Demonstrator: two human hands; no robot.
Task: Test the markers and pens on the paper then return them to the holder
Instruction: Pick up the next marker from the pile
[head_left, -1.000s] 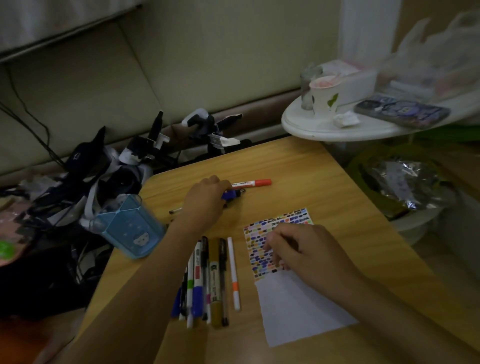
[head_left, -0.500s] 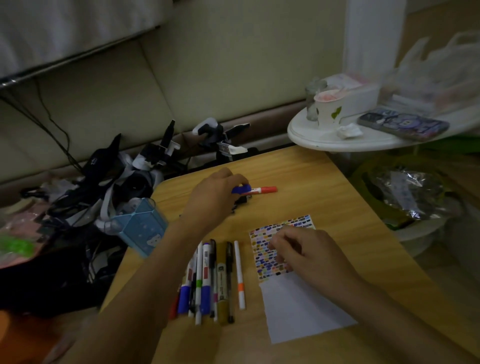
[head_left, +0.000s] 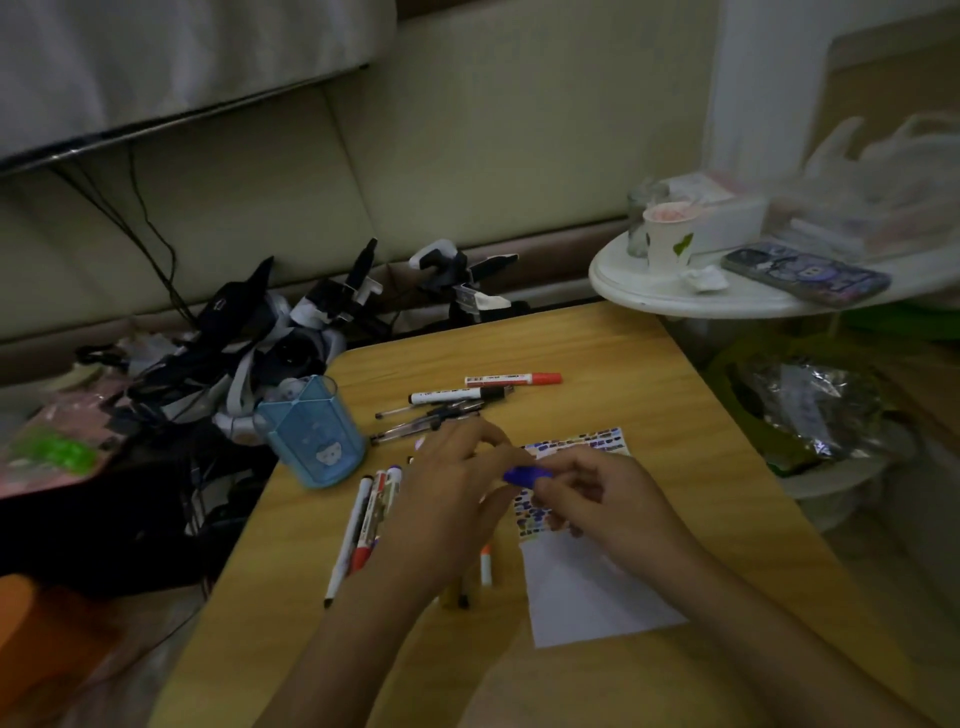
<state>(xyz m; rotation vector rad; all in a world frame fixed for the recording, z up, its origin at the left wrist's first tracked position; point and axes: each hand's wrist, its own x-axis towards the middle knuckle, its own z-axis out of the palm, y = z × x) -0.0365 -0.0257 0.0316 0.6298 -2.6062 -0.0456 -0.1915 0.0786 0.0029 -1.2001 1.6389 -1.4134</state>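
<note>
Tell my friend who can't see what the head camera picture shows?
Two hands, the left hand and right hand, hold a blue-capped marker over a paper covered in colour marks. More pens lie on the wooden table, beside a blue holder.

There are two hands, a left hand (head_left: 447, 499) and a right hand (head_left: 597, 499). One blue pen holder (head_left: 311, 431) stands on one wooden table (head_left: 675, 415). One sheet of paper (head_left: 587, 587) lies there. One red-capped marker (head_left: 511, 379) and one black-capped marker (head_left: 457, 395) lie at the back. One phone (head_left: 805, 273) and one cup (head_left: 667, 236) sit on the white side table (head_left: 649, 291).
</note>
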